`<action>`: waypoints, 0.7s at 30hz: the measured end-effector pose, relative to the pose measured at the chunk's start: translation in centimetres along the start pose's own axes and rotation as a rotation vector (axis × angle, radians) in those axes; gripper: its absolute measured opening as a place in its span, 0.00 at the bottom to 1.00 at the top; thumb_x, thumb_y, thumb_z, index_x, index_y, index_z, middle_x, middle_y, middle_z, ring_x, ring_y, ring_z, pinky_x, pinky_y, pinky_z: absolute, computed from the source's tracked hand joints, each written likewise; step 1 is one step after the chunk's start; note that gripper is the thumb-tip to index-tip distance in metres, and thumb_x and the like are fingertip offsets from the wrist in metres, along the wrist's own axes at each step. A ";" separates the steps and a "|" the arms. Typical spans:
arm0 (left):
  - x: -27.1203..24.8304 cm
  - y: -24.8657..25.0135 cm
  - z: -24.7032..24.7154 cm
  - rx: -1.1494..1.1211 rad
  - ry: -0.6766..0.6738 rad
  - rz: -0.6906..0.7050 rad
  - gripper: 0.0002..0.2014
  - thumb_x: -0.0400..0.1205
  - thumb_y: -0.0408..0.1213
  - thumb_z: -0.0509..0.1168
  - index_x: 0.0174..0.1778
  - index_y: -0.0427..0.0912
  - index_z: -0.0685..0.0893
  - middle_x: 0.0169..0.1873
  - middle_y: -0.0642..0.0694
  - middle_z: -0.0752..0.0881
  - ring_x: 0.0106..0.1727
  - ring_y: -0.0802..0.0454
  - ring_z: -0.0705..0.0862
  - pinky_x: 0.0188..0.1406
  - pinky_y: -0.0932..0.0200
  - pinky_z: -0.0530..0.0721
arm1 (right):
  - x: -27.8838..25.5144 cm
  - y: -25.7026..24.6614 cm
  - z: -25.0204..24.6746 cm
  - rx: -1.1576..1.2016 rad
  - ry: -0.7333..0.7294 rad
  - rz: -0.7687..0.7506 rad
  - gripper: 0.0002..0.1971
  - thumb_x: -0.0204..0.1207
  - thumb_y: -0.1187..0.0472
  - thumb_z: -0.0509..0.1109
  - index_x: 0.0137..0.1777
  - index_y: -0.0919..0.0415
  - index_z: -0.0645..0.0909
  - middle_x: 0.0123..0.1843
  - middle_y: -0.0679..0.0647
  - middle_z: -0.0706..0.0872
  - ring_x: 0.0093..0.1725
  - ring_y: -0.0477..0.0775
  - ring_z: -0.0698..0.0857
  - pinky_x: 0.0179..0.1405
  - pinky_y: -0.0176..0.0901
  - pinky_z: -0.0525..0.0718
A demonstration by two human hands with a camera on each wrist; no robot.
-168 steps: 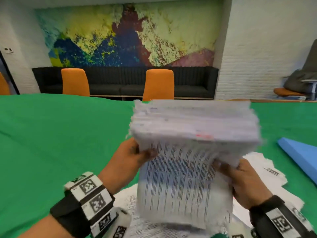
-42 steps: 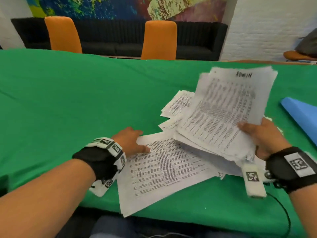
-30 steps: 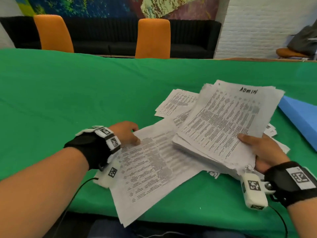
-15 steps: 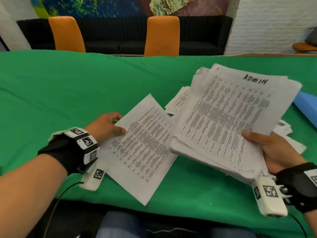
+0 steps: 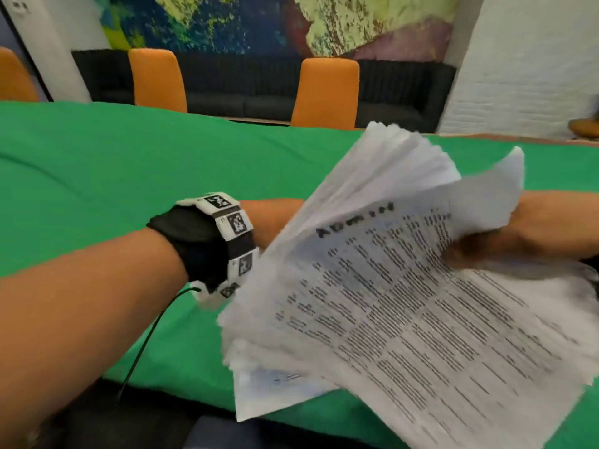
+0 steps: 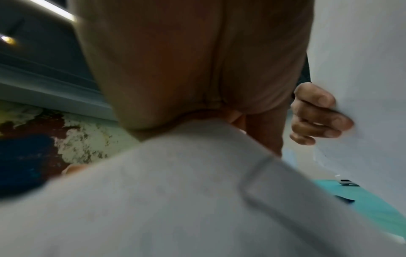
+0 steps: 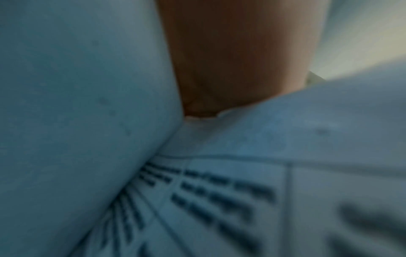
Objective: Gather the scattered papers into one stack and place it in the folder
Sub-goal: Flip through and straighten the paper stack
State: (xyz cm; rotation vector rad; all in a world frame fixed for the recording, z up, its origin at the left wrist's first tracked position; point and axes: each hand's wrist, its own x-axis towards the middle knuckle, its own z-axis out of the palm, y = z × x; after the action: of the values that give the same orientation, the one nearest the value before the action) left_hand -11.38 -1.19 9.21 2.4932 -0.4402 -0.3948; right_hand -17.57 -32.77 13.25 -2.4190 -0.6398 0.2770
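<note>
Since half a second ago, your paper stack (image 5: 405,286) has lifted off the surface (image 5: 97,163); right hand (image 5: 531,234) grips its far edge, left hand (image 5: 269,218) under it, grip unreadable.

Both hands are raised, the right hand (image 5: 531,234) clenched, the left hand (image 5: 275,222) half hidden.

Stack: printed papers (image 5: 405,303) held tilted above the green table (image 5: 97,176) — "ADMIN" handwritten on top sheet
Right hand (image 5: 518,234): grips the stack's right edge
Left hand (image 5: 269,222): mostly hidden behind the papers — grip unclear
</note>
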 end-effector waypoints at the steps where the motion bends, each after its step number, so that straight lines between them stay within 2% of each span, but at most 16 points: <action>1: -0.5 1.9 -0.2 0.057 -0.047 0.106 0.40 0.71 0.54 0.59 0.66 0.20 0.81 0.69 0.19 0.79 0.56 0.39 0.79 0.58 0.53 0.77 | 0.2 0.4 -0.1 -0.013 -0.054 0.030 0.08 0.70 0.39 0.79 0.46 0.37 0.89 0.43 0.25 0.90 0.45 0.20 0.84 0.56 0.18 0.75; 2: -1.1 3.4 -0.3 0.106 -0.096 0.199 0.36 0.67 0.58 0.60 0.54 0.27 0.89 0.57 0.24 0.87 0.48 0.43 0.79 0.56 0.47 0.83 | 0.6 0.4 -0.2 -0.059 -0.142 0.005 0.05 0.74 0.49 0.80 0.46 0.37 0.88 0.43 0.28 0.90 0.45 0.25 0.85 0.59 0.27 0.78; 3: -1.5 3.9 -0.3 0.195 -0.153 0.252 0.28 0.69 0.59 0.62 0.46 0.36 0.91 0.47 0.33 0.91 0.42 0.43 0.81 0.51 0.43 0.86 | 0.7 -0.5 0.0 -0.157 -0.227 -0.016 0.11 0.78 0.59 0.78 0.49 0.38 0.89 0.47 0.31 0.91 0.48 0.30 0.87 0.60 0.34 0.82; 4: -1.0 3.5 -0.5 0.229 -0.185 0.231 0.19 0.74 0.55 0.68 0.47 0.43 0.92 0.45 0.44 0.93 0.41 0.44 0.85 0.49 0.45 0.88 | 0.9 -1.1 0.2 -0.250 -0.284 -0.040 0.12 0.81 0.64 0.74 0.54 0.42 0.87 0.52 0.36 0.91 0.52 0.36 0.88 0.61 0.42 0.85; 5: -0.8 3.5 -0.8 0.260 -0.201 0.227 0.12 0.79 0.50 0.71 0.52 0.48 0.92 0.45 0.51 0.93 0.42 0.50 0.87 0.48 0.51 0.89 | 1.3 -1.8 0.5 -0.326 -0.292 -0.065 0.10 0.82 0.64 0.72 0.56 0.47 0.85 0.55 0.40 0.91 0.54 0.41 0.88 0.61 0.47 0.86; 7: -0.3 4.5 -1.0 0.256 -0.225 0.275 0.10 0.82 0.41 0.72 0.58 0.52 0.91 0.46 0.55 0.93 0.40 0.61 0.85 0.47 0.58 0.86 | 2.2 -2.4 1.3 -0.484 -0.259 -0.147 0.04 0.83 0.61 0.71 0.54 0.51 0.83 0.56 0.42 0.88 0.54 0.42 0.85 0.59 0.50 0.85; 10: 0.3 6.1 -0.6 0.260 -0.305 0.345 0.13 0.80 0.32 0.72 0.59 0.47 0.91 0.45 0.52 0.92 0.39 0.62 0.83 0.50 0.56 0.86 | 3.3 -2.7 2.6 -0.570 -0.233 -0.161 0.03 0.84 0.54 0.69 0.52 0.43 0.83 0.70 0.41 0.73 0.62 0.42 0.80 0.65 0.47 0.80; 11: 0.6 6.2 -0.6 0.283 -0.312 0.341 0.13 0.80 0.31 0.72 0.59 0.46 0.91 0.46 0.51 0.93 0.39 0.61 0.83 0.51 0.55 0.87 | 3.6 -2.8 2.8 -0.569 -0.227 -0.192 0.04 0.84 0.53 0.69 0.52 0.41 0.83 0.71 0.40 0.73 0.64 0.44 0.80 0.65 0.47 0.80; 12: 0.7 6.4 -0.6 0.281 -0.310 0.338 0.13 0.79 0.32 0.72 0.59 0.46 0.91 0.47 0.49 0.93 0.39 0.60 0.83 0.52 0.52 0.87 | 3.9 -2.9 2.8 -0.557 -0.218 -0.238 0.04 0.84 0.54 0.68 0.52 0.42 0.83 0.68 0.41 0.78 0.61 0.44 0.82 0.62 0.49 0.82; 13: 0.7 6.6 -0.6 0.260 -0.297 0.356 0.12 0.79 0.33 0.73 0.58 0.45 0.91 0.49 0.47 0.93 0.40 0.59 0.85 0.54 0.49 0.88 | 4.1 -3.1 2.7 -0.548 -0.214 -0.267 0.03 0.84 0.55 0.68 0.51 0.45 0.83 0.60 0.42 0.84 0.55 0.44 0.84 0.57 0.50 0.83; 14: 0.9 6.4 -0.8 0.221 -0.276 0.383 0.12 0.78 0.36 0.73 0.58 0.46 0.91 0.50 0.47 0.93 0.42 0.59 0.86 0.57 0.47 0.88 | 4.2 -3.1 2.6 -0.549 -0.203 -0.278 0.03 0.83 0.55 0.67 0.51 0.47 0.83 0.51 0.43 0.87 0.51 0.45 0.84 0.53 0.51 0.84; 15: 0.9 6.0 -1.3 0.182 -0.255 0.395 0.13 0.78 0.41 0.74 0.58 0.46 0.92 0.51 0.47 0.93 0.44 0.59 0.86 0.59 0.47 0.87 | 4.1 -2.9 2.5 -0.557 -0.193 -0.263 0.03 0.83 0.55 0.68 0.50 0.48 0.83 0.46 0.45 0.86 0.49 0.46 0.83 0.51 0.52 0.83; 16: 0.7 5.3 -2.0 0.110 -0.235 0.382 0.16 0.77 0.48 0.74 0.58 0.47 0.92 0.51 0.47 0.93 0.46 0.58 0.87 0.61 0.46 0.86 | 3.9 -2.3 2.2 -0.557 -0.180 -0.245 0.02 0.83 0.54 0.68 0.51 0.49 0.83 0.46 0.46 0.86 0.50 0.48 0.84 0.52 0.52 0.83; 18: -0.2 2.2 -4.1 -0.221 -0.243 0.286 0.31 0.69 0.66 0.76 0.55 0.44 0.92 0.51 0.39 0.93 0.47 0.49 0.89 0.58 0.42 0.87 | 3.0 -1.1 0.6 -0.462 -0.125 -0.222 0.05 0.83 0.54 0.71 0.55 0.52 0.85 0.53 0.48 0.88 0.55 0.49 0.86 0.56 0.51 0.84; 20: -1.4 -2.6 -5.4 -0.808 -0.330 0.194 0.42 0.62 0.73 0.76 0.57 0.39 0.91 0.51 0.36 0.92 0.46 0.42 0.90 0.54 0.43 0.85 | 1.5 0.3 -1.0 -0.166 -0.008 -0.157 0.04 0.80 0.62 0.76 0.54 0.57 0.88 0.52 0.46 0.92 0.51 0.41 0.88 0.54 0.41 0.84; 21: -2.0 -4.7 -5.1 -1.073 -0.369 0.202 0.46 0.62 0.74 0.74 0.61 0.36 0.88 0.54 0.34 0.91 0.50 0.40 0.90 0.58 0.42 0.82 | 0.7 0.8 -1.4 0.042 0.072 -0.123 0.08 0.76 0.67 0.77 0.53 0.58 0.89 0.49 0.42 0.93 0.47 0.36 0.88 0.51 0.34 0.84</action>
State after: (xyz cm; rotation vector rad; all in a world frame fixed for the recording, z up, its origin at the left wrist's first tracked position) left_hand -10.30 5.77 10.89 1.3279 -0.4509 -0.7645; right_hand -16.20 -33.73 13.81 -2.3272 -0.7395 0.1501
